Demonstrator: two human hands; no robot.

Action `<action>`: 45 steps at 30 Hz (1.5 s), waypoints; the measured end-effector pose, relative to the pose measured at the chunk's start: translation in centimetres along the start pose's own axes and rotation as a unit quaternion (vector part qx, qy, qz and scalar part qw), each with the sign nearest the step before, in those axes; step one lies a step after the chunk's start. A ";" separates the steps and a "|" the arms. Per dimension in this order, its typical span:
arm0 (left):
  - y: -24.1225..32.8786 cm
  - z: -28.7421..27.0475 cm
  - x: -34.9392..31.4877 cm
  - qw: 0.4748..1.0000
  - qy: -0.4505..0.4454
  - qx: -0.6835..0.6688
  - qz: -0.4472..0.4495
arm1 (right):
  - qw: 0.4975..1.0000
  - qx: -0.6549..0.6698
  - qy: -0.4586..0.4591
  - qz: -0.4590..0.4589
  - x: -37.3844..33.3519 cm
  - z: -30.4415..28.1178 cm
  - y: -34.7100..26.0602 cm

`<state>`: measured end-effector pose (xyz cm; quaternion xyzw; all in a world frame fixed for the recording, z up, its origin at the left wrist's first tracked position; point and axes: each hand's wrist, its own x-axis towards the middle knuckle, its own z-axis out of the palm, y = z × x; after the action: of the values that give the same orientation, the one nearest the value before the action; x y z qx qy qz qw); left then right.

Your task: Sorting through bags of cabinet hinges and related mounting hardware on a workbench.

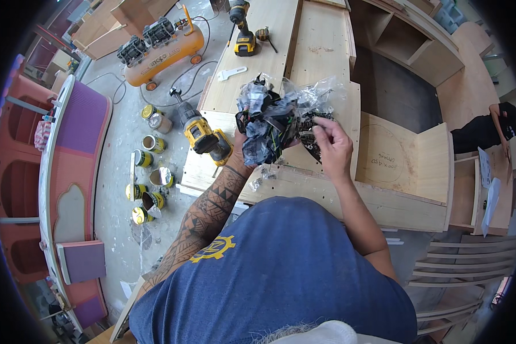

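Note:
My left hand (pixel 241 150) is closed round a crumpled bundle of black and grey plastic wrap (pixel 264 126), which hides most of its fingers. To its right my right hand (pixel 335 150) has thumb and index finger drawn close together beside a heap of small dark hardware (pixel 311 133). Whatever those fingertips hold is too small to make out. A clear plastic bag (pixel 324 92) lies just beyond the heap. Close to my left wrist is a yellow and black cordless drill (pixel 202 135), its chuck pointing up and left.
A second cordless drill (pixel 245 34) stands at the far end of the wooden panel (pixel 321 51), with a white scraper (pixel 231 73) nearer. Open cans (pixel 161 176) and an orange air compressor (pixel 166 54) stand on the floor at left. A wooden cabinet frame (pixel 404 150) is at right; another person (pixel 481 131) sits beyond.

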<state>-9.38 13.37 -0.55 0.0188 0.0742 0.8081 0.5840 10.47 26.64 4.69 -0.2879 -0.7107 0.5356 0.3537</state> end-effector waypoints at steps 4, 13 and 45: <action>-1.2 1.6 -0.2 0.995 0.046 0.088 0.001 | 0.967 -0.146 -0.154 -0.138 0.2 2.0 -5.7; -0.7 1.0 -0.3 0.992 0.065 0.102 0.033 | 0.936 -0.129 -0.112 -0.308 -1.6 4.4 -1.9; -3.8 0.3 -5.5 0.935 0.206 0.282 0.064 | 0.848 -0.374 -0.151 -0.344 -5.3 5.6 5.6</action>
<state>-4.02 9.36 -0.49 0.0209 0.4163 0.7759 0.4735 9.19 20.81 -2.71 -0.0507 -0.9554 0.1105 0.2691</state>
